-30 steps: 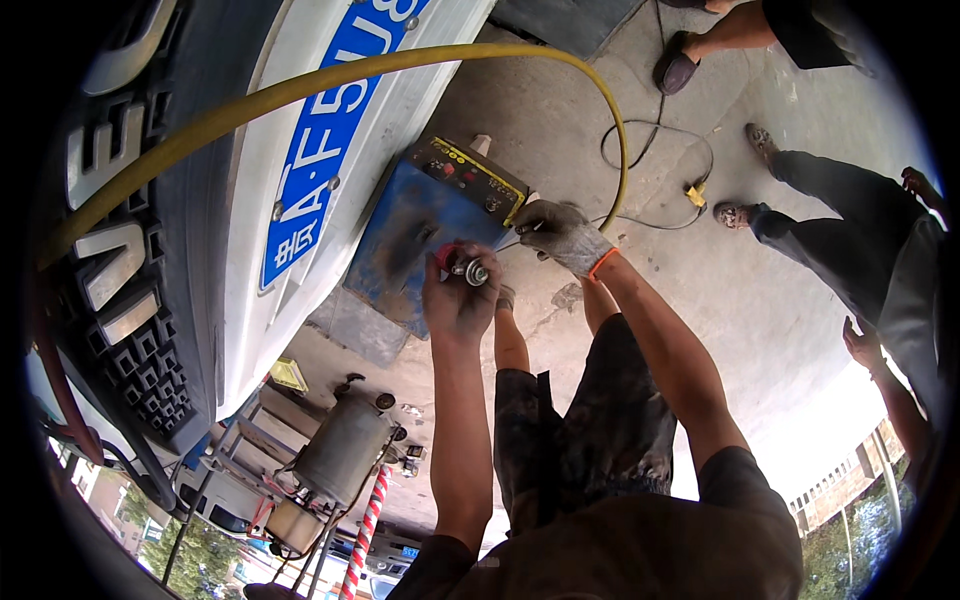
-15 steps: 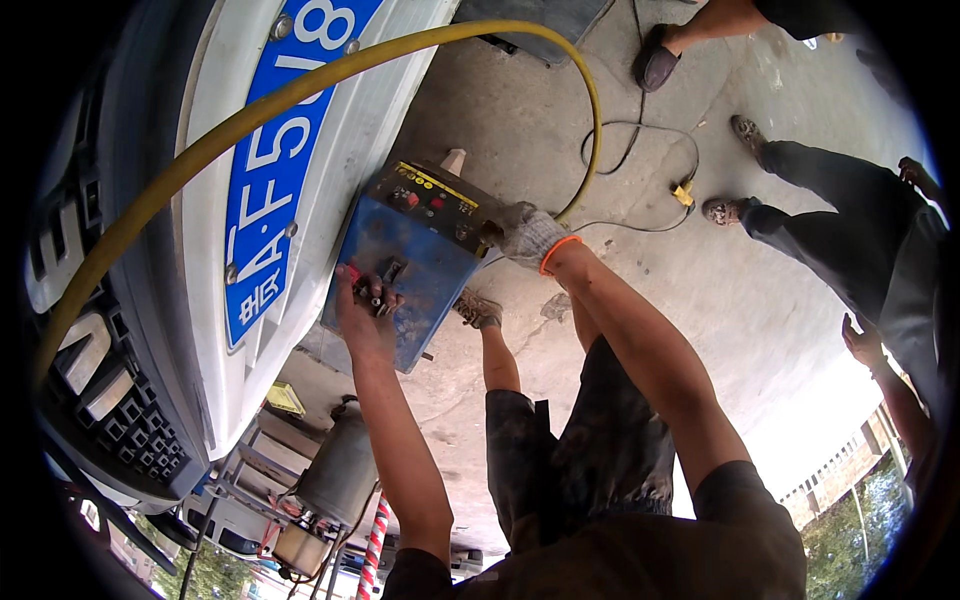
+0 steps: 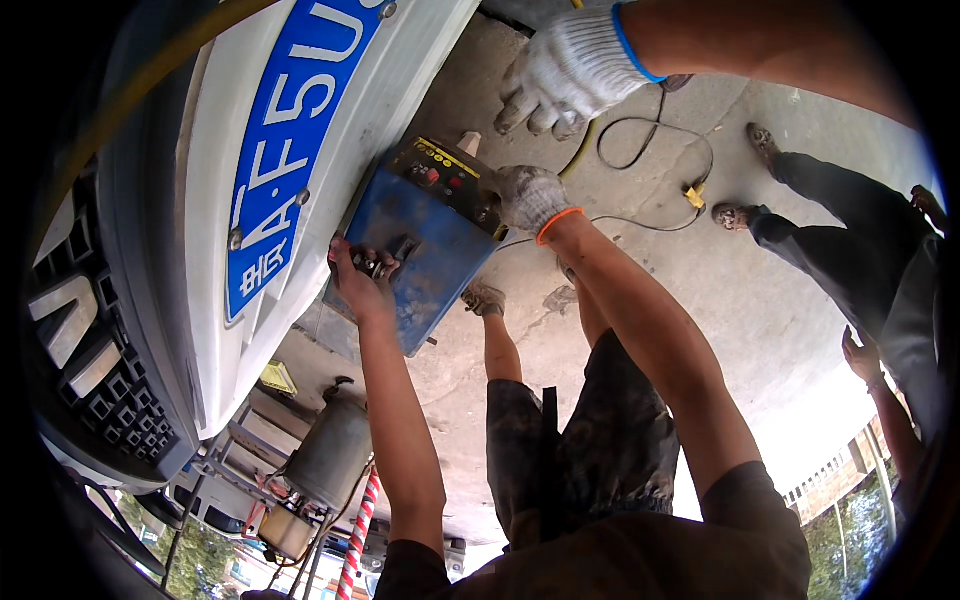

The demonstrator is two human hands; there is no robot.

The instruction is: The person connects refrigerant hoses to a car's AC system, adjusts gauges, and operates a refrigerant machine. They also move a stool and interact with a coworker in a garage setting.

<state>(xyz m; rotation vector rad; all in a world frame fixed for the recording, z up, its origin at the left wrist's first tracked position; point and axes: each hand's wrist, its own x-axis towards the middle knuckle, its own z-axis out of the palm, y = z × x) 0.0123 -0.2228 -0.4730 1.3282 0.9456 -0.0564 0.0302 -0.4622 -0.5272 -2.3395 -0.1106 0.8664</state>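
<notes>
A blue metal box (image 3: pixel 420 250) with a dark control panel (image 3: pixel 441 181) stands on the floor beside the vehicle's front. The panel carries red knobs and yellow markings. My left hand (image 3: pixel 366 278), bare and grimy, is closed over the box's left side around a small dark piece I cannot make out. My right hand (image 3: pixel 534 200) wears a grey-white knitted glove with an orange cuff. Its fingers curl at the panel's right end; what they grip is hidden. Above it hangs another person's hand (image 3: pixel 575 75) in a white glove with a blue cuff, apart from the box.
On the left is a white vehicle bumper (image 3: pixel 385 110) with a blue number plate (image 3: pixel 290 150). A yellow hose (image 3: pixel 140 90) crosses the upper left. A cable with a yellow plug (image 3: pixel 695 195) lies on the concrete. People stand at right. A grey tank (image 3: pixel 330 455) is lower left.
The other person's gloved hand has come in from the upper right. The yellow hose has shifted toward the upper left. My hands stay at the box.
</notes>
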